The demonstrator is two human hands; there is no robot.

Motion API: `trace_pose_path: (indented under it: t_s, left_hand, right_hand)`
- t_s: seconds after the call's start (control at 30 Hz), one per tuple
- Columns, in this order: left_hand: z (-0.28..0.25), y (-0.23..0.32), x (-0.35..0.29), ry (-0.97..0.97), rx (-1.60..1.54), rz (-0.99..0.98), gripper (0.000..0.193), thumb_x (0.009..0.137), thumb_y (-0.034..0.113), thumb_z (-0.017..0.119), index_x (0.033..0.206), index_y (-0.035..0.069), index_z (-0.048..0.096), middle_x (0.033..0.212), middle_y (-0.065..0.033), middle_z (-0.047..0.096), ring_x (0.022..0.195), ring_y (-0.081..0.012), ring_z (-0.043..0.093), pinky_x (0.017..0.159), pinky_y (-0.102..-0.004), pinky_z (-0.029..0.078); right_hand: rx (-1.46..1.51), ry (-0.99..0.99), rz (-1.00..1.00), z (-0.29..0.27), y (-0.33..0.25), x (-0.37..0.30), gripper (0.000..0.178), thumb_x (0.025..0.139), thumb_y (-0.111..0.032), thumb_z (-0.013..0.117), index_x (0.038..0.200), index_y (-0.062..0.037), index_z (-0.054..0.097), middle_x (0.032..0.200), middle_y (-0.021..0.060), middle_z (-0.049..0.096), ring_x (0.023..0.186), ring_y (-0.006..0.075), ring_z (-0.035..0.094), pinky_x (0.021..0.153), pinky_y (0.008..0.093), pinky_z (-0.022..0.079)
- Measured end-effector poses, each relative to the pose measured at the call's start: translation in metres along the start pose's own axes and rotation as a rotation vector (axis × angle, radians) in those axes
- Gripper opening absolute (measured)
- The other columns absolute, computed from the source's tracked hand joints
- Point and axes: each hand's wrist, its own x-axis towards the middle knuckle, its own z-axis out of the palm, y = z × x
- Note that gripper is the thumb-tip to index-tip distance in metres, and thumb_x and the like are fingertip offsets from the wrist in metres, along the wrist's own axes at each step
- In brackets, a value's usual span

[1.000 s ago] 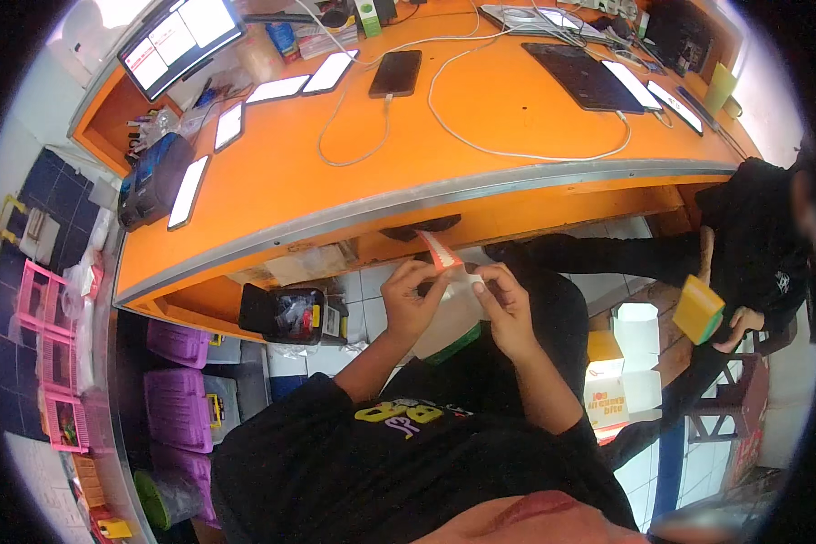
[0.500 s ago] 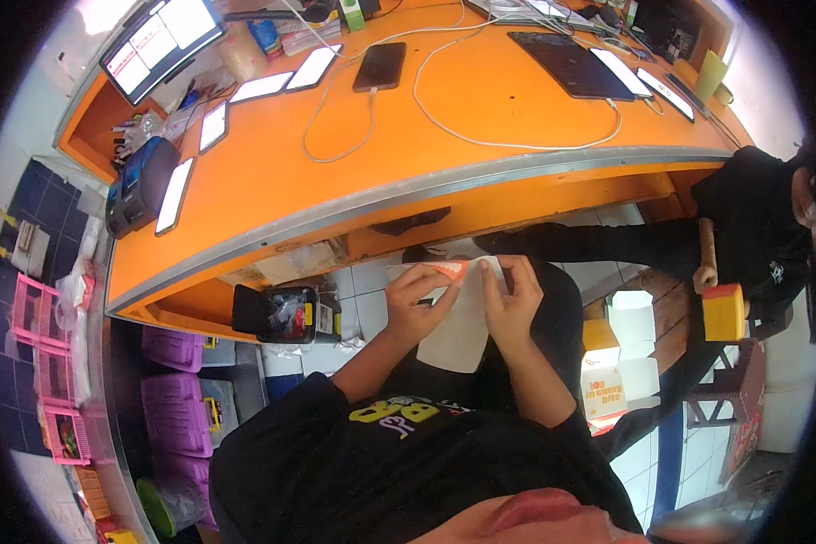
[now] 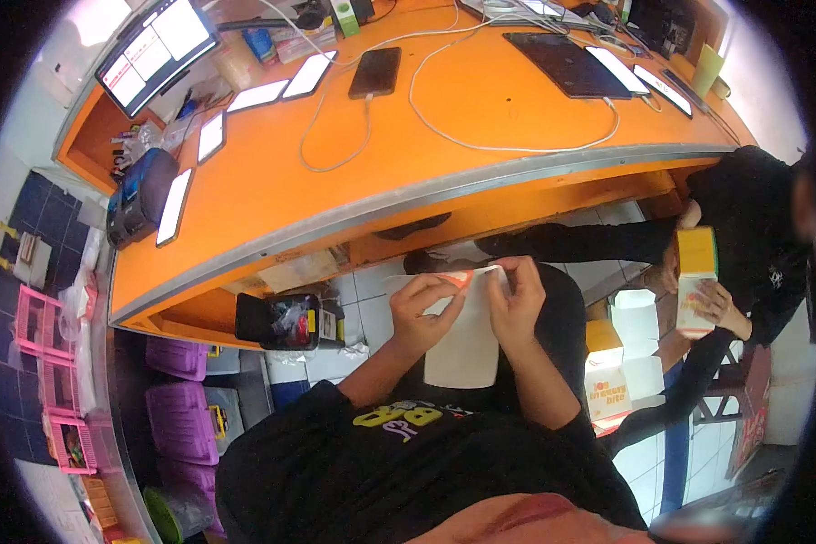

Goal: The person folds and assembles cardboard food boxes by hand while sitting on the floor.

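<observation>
Presently, in the head view, our left hand [image 3: 422, 313] pinches a white cardboard piece with an orange-red patch [image 3: 462, 349] near its top edge, our right hand [image 3: 517, 299] pinching its upper right corner, over our lap, nearer us than the orange, metal-edged surface [image 3: 254, 172].

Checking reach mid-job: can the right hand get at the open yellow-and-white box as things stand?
Probably, if the right hand lets go of the white sheet; the open box sits to its right, apparently uncovered, with a black-clad leg between.
</observation>
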Motion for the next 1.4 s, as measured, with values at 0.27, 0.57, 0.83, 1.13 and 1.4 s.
trace_pose_path:
  t_s: [0.27,0.57,0.83,1.13,1.4]
  left_hand:
    - [-0.003,-0.016,-0.002,0.076,0.074,-0.106,0.012,0.072,0.003,0.077,0.081,0.003,0.070,0.076,-0.0080,0.065,0.066,-0.0184,0.064,0.060,-0.0276,0.049]
    - [-0.001,-0.012,-0.001,-0.152,-0.115,-0.116,0.012,0.081,0.002,0.070,0.093,0.001,0.070,0.087,-0.0113,0.066,0.080,-0.0199,0.065,0.072,-0.0288,0.049]
    - [0.000,-0.024,-0.007,-0.183,-0.259,-0.271,0.011,0.080,0.003,0.070,0.091,0.000,0.070,0.085,-0.0113,0.067,0.077,-0.0200,0.065,0.070,-0.0295,0.049]
    - [-0.002,-0.031,-0.017,-0.127,-0.451,-0.569,0.013,0.085,0.005,0.070,0.095,-0.001,0.065,0.090,-0.0073,0.068,0.087,-0.0122,0.064,0.079,-0.0258,0.051]
    - [0.006,-0.022,-0.010,-0.106,-0.654,-0.637,0.015,0.090,0.007,0.064,0.100,0.002,0.055,0.110,-0.0102,0.061,0.108,-0.0158,0.057,0.094,-0.0294,0.045]
  right_hand:
    - [0.147,-0.271,-0.111,0.003,-0.010,-0.003,0.011,0.080,-0.003,0.070,0.083,0.0019,0.061,0.085,0.0110,0.058,0.081,0.0215,0.058,0.073,0.0299,0.046]
    - [0.160,-0.099,-0.002,0.008,-0.006,-0.010,0.008,0.084,-0.004,0.068,0.084,0.0011,0.062,0.083,0.0092,0.057,0.074,0.0151,0.056,0.068,0.0260,0.045]
    - [0.297,-0.170,0.076,0.006,-0.001,-0.007,0.009,0.085,-0.005,0.068,0.083,0.0013,0.061,0.085,0.0084,0.057,0.074,0.0129,0.054,0.067,0.0252,0.044]
    - [0.182,-0.340,0.072,0.006,-0.013,-0.012,0.016,0.087,-0.010,0.064,0.097,0.0029,0.063,0.093,0.0124,0.057,0.085,0.0218,0.058,0.077,0.0297,0.046]
    - [-0.180,-0.584,-0.039,0.021,-0.016,-0.041,0.080,0.087,-0.043,0.060,0.135,0.0136,0.030,0.133,0.0325,0.029,0.126,0.0438,0.030,0.106,0.0495,0.027]
